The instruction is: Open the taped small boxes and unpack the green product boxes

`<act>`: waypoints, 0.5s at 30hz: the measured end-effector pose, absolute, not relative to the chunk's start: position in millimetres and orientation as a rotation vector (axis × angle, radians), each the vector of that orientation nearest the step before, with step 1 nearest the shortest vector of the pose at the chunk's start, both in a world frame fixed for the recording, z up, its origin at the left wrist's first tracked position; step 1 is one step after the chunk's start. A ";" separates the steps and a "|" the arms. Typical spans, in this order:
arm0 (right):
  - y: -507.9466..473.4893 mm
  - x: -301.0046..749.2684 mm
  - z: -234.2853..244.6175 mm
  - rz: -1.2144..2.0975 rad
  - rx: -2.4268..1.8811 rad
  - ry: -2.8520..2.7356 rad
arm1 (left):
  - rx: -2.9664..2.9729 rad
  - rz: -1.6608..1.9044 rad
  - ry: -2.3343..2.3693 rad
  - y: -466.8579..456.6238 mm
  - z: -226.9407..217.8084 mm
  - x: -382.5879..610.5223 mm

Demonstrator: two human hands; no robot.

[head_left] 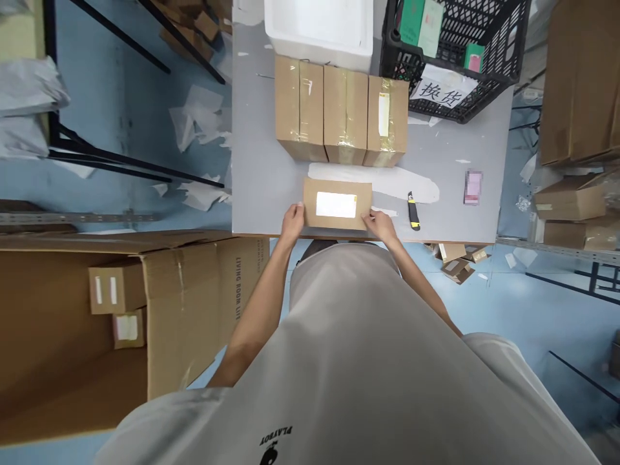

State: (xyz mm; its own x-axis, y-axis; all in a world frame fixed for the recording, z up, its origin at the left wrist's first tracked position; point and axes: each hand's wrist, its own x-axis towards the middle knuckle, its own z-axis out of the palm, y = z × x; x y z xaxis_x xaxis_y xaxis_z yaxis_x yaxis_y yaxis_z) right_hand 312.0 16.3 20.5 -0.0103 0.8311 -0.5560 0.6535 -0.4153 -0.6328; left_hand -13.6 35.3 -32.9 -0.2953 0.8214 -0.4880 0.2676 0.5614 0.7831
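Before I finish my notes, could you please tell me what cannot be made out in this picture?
All in the head view:
Contents of the small box: hidden by its cardboard.
Any print on its white label: too small and pale.
Pink item: blurred into blocks.
White tub: far end cut off by the top edge.

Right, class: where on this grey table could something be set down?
Bare patches of grey table: left of the three cartons, out to the table's edge; and between the cutter and the pink item. Crowded: the back, with white bin, cartons and black crate; the front middle, where left hand and right hand hold the labelled box.
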 end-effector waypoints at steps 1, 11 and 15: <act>16.7 298.8 31.9 1.352 -2.078 -1.673 | 0.875 0.723 1.845 38.2 -36.3 -21.0; 16.1 112.7 136.8 0.993 -1.928 -2.510 | 0.823 0.527 1.823 64.4 -57.8 -87.4; 27.4 98.2 164.9 0.992 -1.939 -2.613 | 0.857 0.510 1.728 62.4 -65.5 -97.6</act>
State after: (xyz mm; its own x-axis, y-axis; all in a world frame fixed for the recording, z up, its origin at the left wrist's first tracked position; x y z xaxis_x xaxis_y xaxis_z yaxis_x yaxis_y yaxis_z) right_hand 98.2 27.4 164.9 -0.3277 0.7860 -0.5242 0.9359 0.1942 -0.2938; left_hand -97.6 62.4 -65.5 -0.1515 0.7584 -0.6339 0.2924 0.6470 0.7042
